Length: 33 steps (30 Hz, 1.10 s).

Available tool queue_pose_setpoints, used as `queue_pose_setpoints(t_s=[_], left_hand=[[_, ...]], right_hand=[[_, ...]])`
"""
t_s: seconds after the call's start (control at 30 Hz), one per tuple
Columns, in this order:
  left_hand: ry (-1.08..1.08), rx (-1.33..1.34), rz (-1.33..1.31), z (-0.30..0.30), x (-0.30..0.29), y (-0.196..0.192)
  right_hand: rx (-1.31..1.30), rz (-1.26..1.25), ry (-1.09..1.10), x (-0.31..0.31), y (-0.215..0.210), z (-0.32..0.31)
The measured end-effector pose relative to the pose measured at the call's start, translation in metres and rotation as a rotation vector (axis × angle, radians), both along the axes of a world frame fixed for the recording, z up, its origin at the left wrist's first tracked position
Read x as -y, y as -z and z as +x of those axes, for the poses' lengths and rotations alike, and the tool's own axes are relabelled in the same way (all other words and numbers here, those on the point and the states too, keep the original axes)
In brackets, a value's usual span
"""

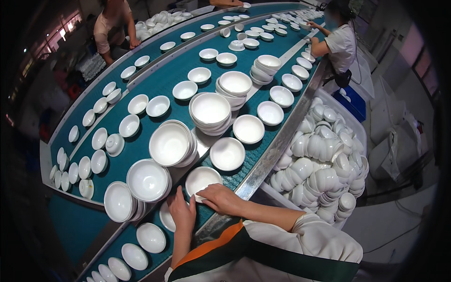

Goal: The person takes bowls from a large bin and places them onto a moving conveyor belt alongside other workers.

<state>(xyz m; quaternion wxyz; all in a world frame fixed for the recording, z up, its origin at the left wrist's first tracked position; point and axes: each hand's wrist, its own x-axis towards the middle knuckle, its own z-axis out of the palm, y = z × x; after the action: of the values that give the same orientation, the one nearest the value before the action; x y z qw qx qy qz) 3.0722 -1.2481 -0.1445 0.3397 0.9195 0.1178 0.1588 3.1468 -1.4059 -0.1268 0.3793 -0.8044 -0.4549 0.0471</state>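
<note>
My right hand grips the near rim of a round white bowl on the near belt lane, its fingertips at the edge. Just to its left, my left hand is raised with fingers stretched and thumb apart. It partly covers another white bowl; whether it touches that bowl I cannot tell. Stacks of white bowls stand along the metal divider, the closest being one stack and another stack. Single bowls lie ahead, such as a white bowl, and behind, such as a white bowl.
The green conveyor belt carries many bowls, a few upside down. A metal edge borders my lane. At right stands a large white bin heaped with bowls, near a blue crate. Co-workers stand at far right and far left.
</note>
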Motion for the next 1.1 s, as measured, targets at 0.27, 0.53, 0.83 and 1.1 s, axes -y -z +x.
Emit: queue_pose_setpoints(t_s=[0.27, 0.53, 0.83, 1.1], left_hand=[[-0.032, -0.179, 0.004, -0.016, -0.017, -0.001], [0.091, 0.107, 0.156, -0.001, 0.017, -0.025], [0.024, -0.149, 0.113, 0.018, 0.013, -0.015], [-0.081, -0.048, 0.182, -0.007, 0.017, -0.030]], right_hand=[[0.119, -0.116, 0.350, 0.037, -0.001, 0.026], [0.065, -0.105, 0.077, 0.025, 0.000, 0.007], [0.102, 0.045, 0.287, 0.045, -0.023, 0.040], [0.167, -0.190, 0.146, 0.057, -0.004, 0.034]])
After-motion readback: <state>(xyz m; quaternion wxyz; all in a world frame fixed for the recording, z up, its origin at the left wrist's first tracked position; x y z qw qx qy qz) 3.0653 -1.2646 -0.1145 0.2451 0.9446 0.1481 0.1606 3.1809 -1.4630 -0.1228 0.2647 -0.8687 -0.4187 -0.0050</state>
